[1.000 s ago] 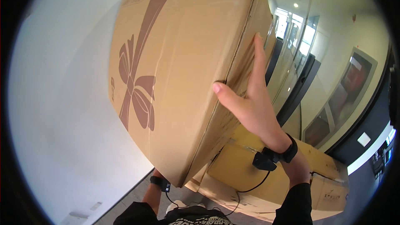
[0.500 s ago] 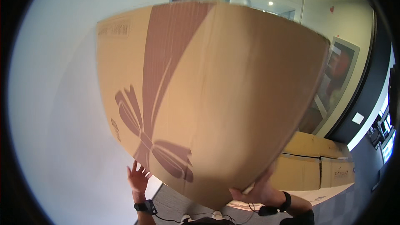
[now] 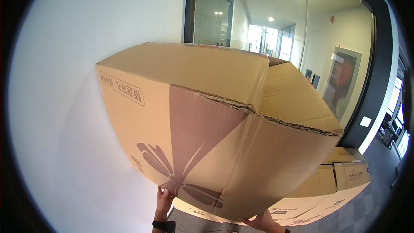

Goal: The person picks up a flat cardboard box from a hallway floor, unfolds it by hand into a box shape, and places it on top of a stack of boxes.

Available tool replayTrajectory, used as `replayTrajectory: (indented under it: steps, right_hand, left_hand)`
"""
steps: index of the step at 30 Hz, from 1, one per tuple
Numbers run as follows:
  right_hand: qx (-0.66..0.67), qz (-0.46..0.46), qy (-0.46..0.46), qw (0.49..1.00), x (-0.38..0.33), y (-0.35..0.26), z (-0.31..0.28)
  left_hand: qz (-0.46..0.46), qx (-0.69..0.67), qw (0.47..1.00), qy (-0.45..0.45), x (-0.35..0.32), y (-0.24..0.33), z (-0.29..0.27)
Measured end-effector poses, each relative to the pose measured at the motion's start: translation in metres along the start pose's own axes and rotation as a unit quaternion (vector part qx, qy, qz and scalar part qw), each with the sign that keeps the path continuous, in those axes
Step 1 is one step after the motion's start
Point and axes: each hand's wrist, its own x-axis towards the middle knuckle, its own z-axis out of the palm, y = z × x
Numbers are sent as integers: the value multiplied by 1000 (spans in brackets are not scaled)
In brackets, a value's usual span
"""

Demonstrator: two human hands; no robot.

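One large cardboard box [image 3: 207, 146] with a brown bow print fills the middle of the view. Two hands show beneath it: one left hand [image 3: 164, 199] and one right hand [image 3: 262, 223]. One black wristband [image 3: 164, 225] sits on the left wrist. Behind, at least three more cardboard boxes [image 3: 345, 172] are stacked. Two framed pictures [image 3: 343, 82] hang on the far wall.

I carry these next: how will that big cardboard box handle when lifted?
Probably light: the cardboard box is held up with the left hand and right hand under its lower edge. Bulky, so apt to tip. Its flaps look loose, likely floppy.
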Motion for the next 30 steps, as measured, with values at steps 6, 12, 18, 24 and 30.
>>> replayTrajectory:
  steps: [6,12,18,24,30]
  right_hand:
    - [28,136,57,989,15,59,3]
    - [74,146,115,980,53,85,3]
    - [-12,246,50,968,69,130,12]
    - [-51,233,33,970,72,163,30]
    - [-30,329,43,943,65,180,34]
  left_hand:
    - [-56,96,994,19,41,-2,22]
    - [-107,213,971,-2,84,6,47]
    - [-161,271,948,-38,137,-6,51]
    - [-137,335,932,-21,141,-3,65]
    - [-133,461,877,2,146,-8,76]
